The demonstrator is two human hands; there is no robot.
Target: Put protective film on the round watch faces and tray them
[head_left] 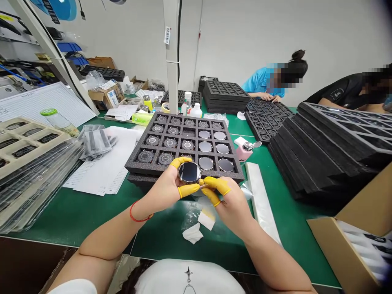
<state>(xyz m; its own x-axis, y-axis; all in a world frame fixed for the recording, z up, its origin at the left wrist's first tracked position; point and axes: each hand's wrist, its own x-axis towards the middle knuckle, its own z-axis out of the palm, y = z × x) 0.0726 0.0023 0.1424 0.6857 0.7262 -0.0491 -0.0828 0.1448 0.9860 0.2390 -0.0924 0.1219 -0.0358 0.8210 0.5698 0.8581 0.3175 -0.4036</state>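
One watch (190,172) faces up, left hand (169,182) gripping its rim, likely against smudges; right hand (229,196) pinches a thin piece (204,186) at four o'clock.

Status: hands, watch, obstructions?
Left hand gripping round watch, dark face showing. Right hand pinching thin item near its edge, identity unclear. Foam tray just beyond; face unobstructed.

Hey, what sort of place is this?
Looks like a small-device workshop, probably for watches: a foam tray holds rows of round watch-like units, black trays stand stacked nearby, and two other people are by the green bench.
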